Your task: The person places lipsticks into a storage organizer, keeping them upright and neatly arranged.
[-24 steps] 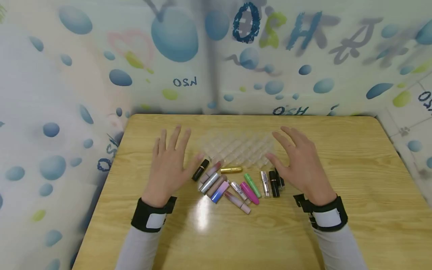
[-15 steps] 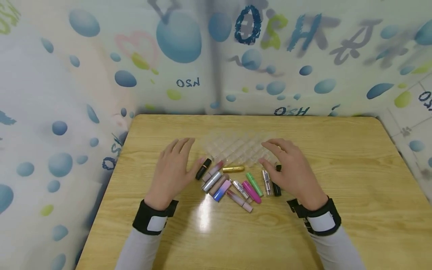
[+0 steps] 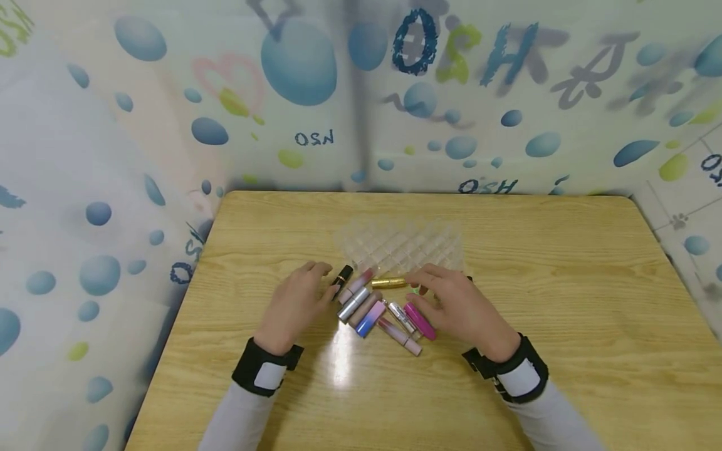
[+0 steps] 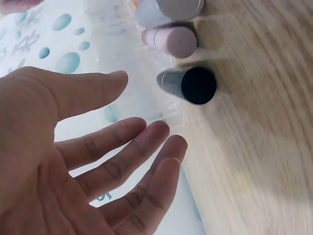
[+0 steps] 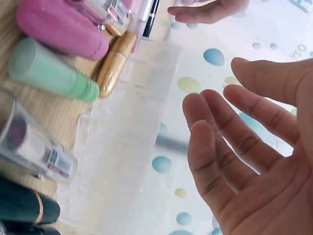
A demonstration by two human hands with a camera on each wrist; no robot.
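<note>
My left hand hovers beside a black lipstick tube at the left end of a cluster of lipsticks. Its fingers are loosely bent, and the left wrist view shows a gap between them and the black lipstick. Over the cluster's right side is my right hand, relaxed and holding nothing. Under it, a green tube and a clear-capped lipstick appear in the right wrist view; from the head they are mostly covered. A gold lipstick and a magenta tube lie near its fingertips.
A clear plastic organizer with many compartments stands just behind the lipsticks. Silver, blue-pink and pale pink tubes lie in the middle of the wooden table. A patterned wall covering rises behind.
Both hands have come down and inward toward the lipsticks, the right one farther, now covering the tubes on the right. Their spread fingers have relaxed into a loose bend.
</note>
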